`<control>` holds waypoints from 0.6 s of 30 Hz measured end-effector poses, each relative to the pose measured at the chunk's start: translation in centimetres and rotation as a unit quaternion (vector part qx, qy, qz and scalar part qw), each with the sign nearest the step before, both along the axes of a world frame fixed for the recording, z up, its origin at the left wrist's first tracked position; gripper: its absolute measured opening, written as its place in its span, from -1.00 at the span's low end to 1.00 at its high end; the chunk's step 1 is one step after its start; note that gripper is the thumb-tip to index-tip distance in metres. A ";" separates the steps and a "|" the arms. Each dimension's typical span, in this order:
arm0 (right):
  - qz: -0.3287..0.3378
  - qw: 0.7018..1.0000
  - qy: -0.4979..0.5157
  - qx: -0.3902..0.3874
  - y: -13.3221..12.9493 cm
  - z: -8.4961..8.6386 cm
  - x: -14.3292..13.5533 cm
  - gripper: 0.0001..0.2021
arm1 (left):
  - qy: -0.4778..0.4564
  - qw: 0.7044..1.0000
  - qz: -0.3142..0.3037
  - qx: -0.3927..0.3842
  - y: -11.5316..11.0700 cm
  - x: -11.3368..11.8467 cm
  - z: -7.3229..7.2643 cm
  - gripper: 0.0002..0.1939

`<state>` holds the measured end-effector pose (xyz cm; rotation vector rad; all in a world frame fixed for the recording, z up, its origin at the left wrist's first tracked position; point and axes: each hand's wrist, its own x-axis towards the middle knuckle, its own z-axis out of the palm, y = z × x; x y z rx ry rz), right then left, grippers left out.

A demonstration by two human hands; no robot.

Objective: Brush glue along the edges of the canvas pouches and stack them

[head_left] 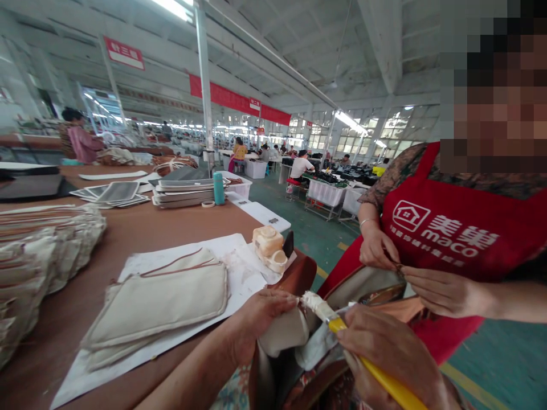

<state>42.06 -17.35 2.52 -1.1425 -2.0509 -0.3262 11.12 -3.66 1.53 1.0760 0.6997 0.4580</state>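
Observation:
My right hand (pixel 380 347) grips a paintbrush (pixel 384 382) by its yellow handle, with whitish paste caked over the bristles. The brush tip points left, close to the fingertips of my left hand (pixel 267 307). That hand is closed on the edge of a cream fabric piece (pixel 284 330), part of a bag lying over my lap. Its fingertips are partly hidden behind the fabric edge. To the left, cream pouches (pixel 166 296) with brown trim lie stacked on white paper (pixel 106 359). Beyond my hands stands a paste-smeared plastic container (pixel 269 247).
A co-worker in a red apron (pixel 444 228) stands close on the right, both hands on a bag opening (pixel 384 290). On the brown table (pixel 179 228) are piled fabric pieces (pixel 47 250), stacked panels (pixel 183 193), a tape roll (pixel 208 204) and a teal bottle (pixel 219 188).

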 end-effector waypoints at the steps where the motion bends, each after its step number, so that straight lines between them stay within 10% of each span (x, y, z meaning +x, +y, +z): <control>1: 0.003 1.000 0.000 0.001 -0.2 -0.5 -2.4 -0.88 | 0.005 1.000 0.003 -0.014 -0.1 0.0 0.1 -0.69; 8: 0.078 0.995 -0.051 0.024 1.0 0.8 -12.0 -0.73 | -0.025 0.998 0.012 -0.062 0.0 -0.4 -0.1 -0.73; 13: 0.066 0.994 -0.042 0.079 1.0 2.9 -13.6 -0.72 | -0.029 0.996 0.033 -0.082 0.0 -0.7 -0.6 -0.74; 18: 0.080 0.994 -0.065 0.032 1.5 1.5 -13.3 -0.75 | -0.068 0.987 0.039 -0.138 -0.2 -0.8 -0.3 -0.71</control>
